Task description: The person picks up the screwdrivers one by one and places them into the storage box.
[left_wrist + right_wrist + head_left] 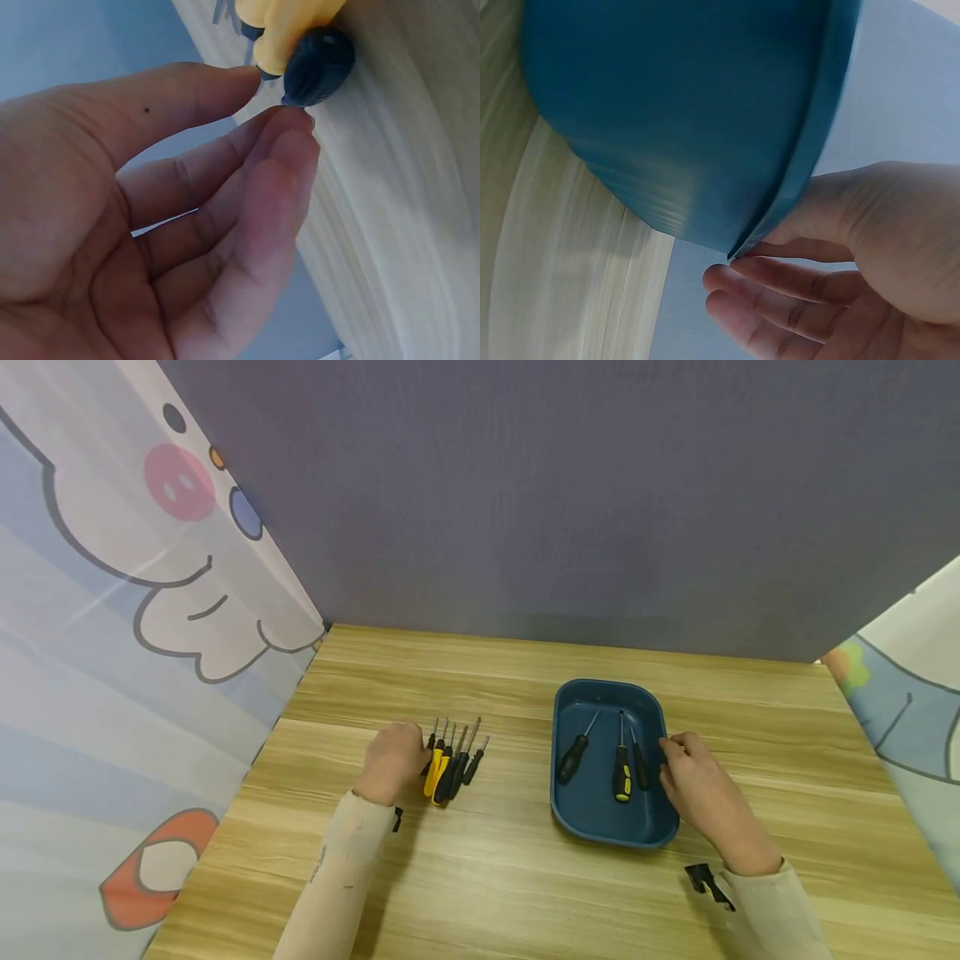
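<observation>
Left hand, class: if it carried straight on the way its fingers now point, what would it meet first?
Most likely the yellow-handled screwdriver, nearest in the row of screwdrivers on the table. The left hand has its fingertips at the handle's dark end cap; actual contact is unclear.

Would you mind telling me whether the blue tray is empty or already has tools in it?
Not empty: the blue tray holds three screwdrivers lying flat on its floor, one with a yellow-and-black handle, two black.

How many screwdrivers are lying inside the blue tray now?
3. All lie in the blue tray: a black screwdriver on its left, a yellow-and-black screwdriver in the middle, and a thin black screwdriver beside the right hand.
</observation>
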### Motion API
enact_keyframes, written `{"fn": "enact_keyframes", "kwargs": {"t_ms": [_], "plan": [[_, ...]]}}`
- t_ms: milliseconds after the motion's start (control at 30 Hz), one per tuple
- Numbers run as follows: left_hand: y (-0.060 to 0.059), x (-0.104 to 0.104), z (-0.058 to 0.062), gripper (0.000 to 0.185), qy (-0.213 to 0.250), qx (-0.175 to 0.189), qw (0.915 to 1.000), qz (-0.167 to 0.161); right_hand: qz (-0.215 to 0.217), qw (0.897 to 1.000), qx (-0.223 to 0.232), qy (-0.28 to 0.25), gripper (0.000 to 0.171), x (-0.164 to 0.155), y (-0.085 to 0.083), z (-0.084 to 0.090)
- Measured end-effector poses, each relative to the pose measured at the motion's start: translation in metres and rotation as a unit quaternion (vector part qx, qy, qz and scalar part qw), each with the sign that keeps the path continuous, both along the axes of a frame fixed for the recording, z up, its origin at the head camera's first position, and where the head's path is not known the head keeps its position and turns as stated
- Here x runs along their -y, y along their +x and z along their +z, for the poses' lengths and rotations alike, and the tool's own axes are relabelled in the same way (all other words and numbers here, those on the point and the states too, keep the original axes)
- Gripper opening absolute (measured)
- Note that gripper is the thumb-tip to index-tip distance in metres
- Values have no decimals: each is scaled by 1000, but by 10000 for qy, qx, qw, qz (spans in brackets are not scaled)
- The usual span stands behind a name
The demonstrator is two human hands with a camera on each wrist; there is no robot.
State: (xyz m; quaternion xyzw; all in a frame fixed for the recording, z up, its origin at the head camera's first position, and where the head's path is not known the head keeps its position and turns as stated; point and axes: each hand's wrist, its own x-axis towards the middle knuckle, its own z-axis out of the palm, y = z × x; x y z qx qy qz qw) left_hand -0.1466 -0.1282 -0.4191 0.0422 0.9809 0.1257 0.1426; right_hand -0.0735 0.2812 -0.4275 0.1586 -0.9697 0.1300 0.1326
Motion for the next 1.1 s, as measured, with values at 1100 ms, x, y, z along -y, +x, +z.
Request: {"fn": "enact_keyframes", "kwargs": {"t_ms": [1100], "plan": [[-17,7,-5,53,850,290,9958,166,-23,10000,-39,30,38,2,1,1]]}}
